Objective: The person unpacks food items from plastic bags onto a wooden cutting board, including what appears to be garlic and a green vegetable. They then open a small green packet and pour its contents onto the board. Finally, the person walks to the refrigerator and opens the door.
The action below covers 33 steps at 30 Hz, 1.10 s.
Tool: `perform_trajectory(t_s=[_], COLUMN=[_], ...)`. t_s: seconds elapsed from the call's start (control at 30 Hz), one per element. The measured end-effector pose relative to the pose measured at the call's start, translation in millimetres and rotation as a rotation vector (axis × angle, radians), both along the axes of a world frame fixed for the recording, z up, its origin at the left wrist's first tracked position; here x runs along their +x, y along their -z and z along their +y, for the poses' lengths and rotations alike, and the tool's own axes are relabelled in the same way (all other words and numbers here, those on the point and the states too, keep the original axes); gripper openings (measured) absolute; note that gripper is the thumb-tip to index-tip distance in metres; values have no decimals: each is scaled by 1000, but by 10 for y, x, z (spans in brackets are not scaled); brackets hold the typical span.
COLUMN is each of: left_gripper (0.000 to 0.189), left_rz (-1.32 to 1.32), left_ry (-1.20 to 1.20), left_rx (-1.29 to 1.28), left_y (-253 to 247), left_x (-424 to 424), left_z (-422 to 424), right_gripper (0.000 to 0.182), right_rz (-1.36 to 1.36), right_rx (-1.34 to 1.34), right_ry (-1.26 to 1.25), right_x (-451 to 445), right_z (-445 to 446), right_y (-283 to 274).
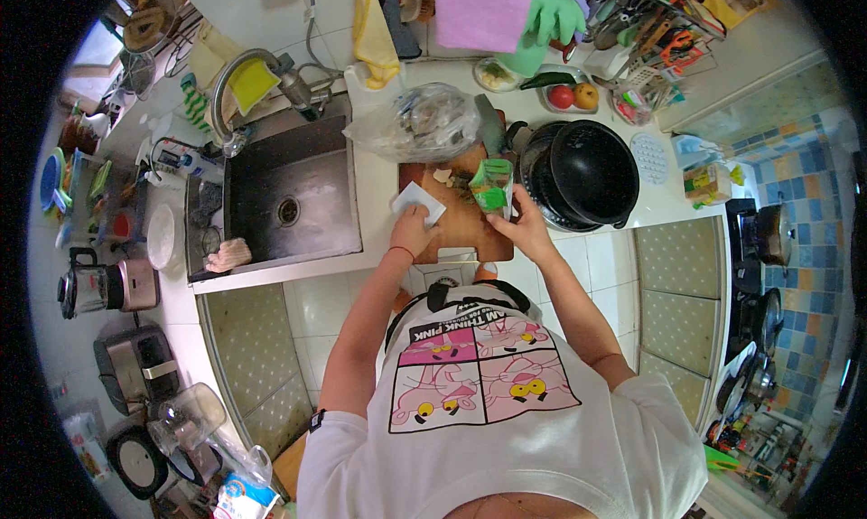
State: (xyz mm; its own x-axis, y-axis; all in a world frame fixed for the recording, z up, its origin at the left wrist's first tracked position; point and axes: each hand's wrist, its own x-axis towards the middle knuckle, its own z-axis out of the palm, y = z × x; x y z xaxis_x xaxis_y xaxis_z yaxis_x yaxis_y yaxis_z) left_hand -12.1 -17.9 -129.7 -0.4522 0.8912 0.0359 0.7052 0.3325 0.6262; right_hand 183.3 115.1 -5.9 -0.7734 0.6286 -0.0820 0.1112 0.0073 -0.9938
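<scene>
My left hand (412,233) grips a folded white paper or cloth (420,199) over the left part of a wooden cutting board (498,243). In my right hand (527,226) is a green and clear plastic packet (493,185), held above the board's right side. Small pale and dark food scraps (452,179) lie on the board between the two hands. A clear plastic bag (433,122) with unclear contents rests at the board's far edge. Beside it is a dark grey-green flat object (490,122), perhaps a cleaver blade.
Left of the board, a dark sink (291,211) sits below a curved faucet (234,92). Black pans (589,173) stand stacked close to my right hand. Behind them are a tray with a tomato (561,97) and a plate of pale pieces (496,74). A stove (744,261) stands far right.
</scene>
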Motion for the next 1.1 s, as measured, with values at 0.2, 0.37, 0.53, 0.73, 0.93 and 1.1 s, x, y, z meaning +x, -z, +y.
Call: perform_trajectory(t_s=[0.2,0.37,0.53,0.73,0.93,1.1], left_gripper=[15,7,12,8,4,5], left_rz=[-84,-345,-558,-547,-540,-533], left_ry=[-31,-60,-6,110,109,93], left_rx=[-7,89,178,161,165,188], left_y=[406,-115,-511,-1069,-1338,-1414], left_x=[-195,-277,-292,-227,-211,-261], left_z=[11,7,8,-37,-63,-79], right_gripper=[55,61,49,40,32,33], right_rz=[3,-123,-77,47,24,11], right_rx=[79,150,359,659,783,851], right_ry=[38,-181,-426,-536,-651,-728], right_x=[-12,-36,-259,-440,-516,-607], right_z=[-142,-135,-196,-231,-202,-127], right_y=[70,116,-63,-182,-356,-435])
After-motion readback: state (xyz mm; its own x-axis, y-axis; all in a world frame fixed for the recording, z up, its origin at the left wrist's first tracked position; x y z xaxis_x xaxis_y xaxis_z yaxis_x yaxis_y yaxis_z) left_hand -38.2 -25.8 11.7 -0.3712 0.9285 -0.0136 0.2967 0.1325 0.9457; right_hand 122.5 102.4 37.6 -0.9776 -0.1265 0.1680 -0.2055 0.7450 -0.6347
